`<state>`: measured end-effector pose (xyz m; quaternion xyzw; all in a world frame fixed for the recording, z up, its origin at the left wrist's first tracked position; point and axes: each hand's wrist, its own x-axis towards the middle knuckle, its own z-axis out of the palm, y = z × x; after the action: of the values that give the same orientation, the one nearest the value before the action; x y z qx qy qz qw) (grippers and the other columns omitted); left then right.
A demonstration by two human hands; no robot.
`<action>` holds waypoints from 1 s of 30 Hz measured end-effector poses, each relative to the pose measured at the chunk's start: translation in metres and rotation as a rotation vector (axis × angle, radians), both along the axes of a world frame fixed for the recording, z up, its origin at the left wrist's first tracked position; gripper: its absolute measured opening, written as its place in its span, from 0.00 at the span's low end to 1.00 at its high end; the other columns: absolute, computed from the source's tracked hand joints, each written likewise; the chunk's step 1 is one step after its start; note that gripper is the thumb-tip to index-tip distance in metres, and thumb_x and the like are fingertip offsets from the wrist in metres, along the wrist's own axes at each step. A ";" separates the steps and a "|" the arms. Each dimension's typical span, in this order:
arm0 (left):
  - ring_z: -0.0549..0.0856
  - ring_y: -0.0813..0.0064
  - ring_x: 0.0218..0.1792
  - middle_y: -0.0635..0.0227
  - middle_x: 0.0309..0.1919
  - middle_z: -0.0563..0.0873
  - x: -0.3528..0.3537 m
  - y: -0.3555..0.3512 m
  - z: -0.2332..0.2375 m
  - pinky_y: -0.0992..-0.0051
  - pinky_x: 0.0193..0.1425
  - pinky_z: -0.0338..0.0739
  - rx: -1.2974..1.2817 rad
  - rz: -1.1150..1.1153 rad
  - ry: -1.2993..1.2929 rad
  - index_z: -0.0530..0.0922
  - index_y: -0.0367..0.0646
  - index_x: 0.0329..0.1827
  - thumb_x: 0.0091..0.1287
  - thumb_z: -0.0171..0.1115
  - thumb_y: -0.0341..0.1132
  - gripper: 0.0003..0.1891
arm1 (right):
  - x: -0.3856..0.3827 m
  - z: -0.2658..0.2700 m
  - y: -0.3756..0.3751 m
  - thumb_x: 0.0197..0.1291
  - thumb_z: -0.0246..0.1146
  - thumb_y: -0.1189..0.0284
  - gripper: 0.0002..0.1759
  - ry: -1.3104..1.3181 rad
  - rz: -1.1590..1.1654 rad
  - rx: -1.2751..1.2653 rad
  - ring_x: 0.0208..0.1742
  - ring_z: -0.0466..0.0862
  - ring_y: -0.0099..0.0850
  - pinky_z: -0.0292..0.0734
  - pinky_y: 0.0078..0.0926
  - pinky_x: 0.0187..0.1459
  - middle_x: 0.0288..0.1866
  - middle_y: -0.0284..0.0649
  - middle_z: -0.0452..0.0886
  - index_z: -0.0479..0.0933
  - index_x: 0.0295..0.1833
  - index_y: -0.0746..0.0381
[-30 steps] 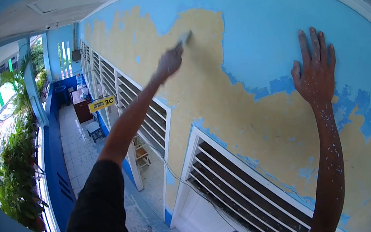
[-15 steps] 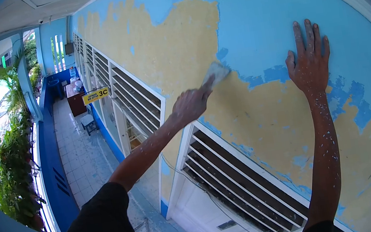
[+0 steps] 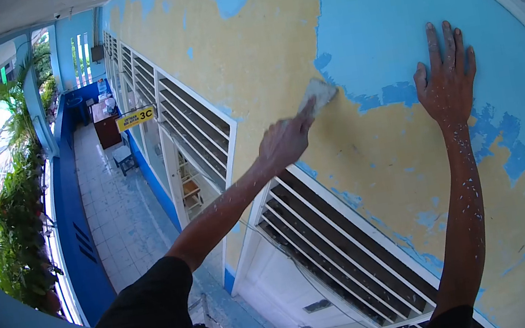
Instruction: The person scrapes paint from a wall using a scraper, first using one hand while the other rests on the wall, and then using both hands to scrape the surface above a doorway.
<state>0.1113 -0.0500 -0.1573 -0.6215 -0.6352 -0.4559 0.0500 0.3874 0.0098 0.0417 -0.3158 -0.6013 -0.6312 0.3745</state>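
My left hand (image 3: 285,141) is wrapped around a paint scraper (image 3: 320,93). The flat blade lies against the wall at the border between bare yellowish surface (image 3: 245,44) and light blue paint (image 3: 363,20). Higher and to the right, my right hand (image 3: 446,85) rests flat on the blue paint with its fingers stretched out, holding nothing. Ragged darker blue patches (image 3: 388,96) show along the paint edge between the two hands. Small pale flecks dot both forearms.
Below the scraped area are white-framed louvred windows (image 3: 328,242). A yellow sign (image 3: 136,118) sticks out over a tiled walkway (image 3: 106,208). A stool (image 3: 124,159) and a desk (image 3: 107,129) stand farther along it. Plants (image 3: 17,248) line the left, beyond a blue low wall (image 3: 73,226).
The view has shifted slightly, so the wall sits a little higher and farther right. Against the paint edge, the scraper is slightly lower. My right hand stays flat on the wall.
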 end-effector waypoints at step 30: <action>0.88 0.36 0.42 0.43 0.40 0.90 -0.023 0.011 0.009 0.41 0.52 0.81 0.015 0.020 -0.060 0.66 0.62 0.83 0.82 0.49 0.48 0.27 | -0.002 -0.001 -0.003 0.68 0.63 0.59 0.41 -0.011 -0.035 0.040 0.83 0.66 0.43 0.63 0.56 0.80 0.85 0.40 0.63 0.62 0.85 0.47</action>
<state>0.0883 -0.0388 -0.1481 -0.6007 -0.6393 -0.4783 0.0402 0.3857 0.0068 0.0410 -0.3153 -0.5850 -0.6512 0.3665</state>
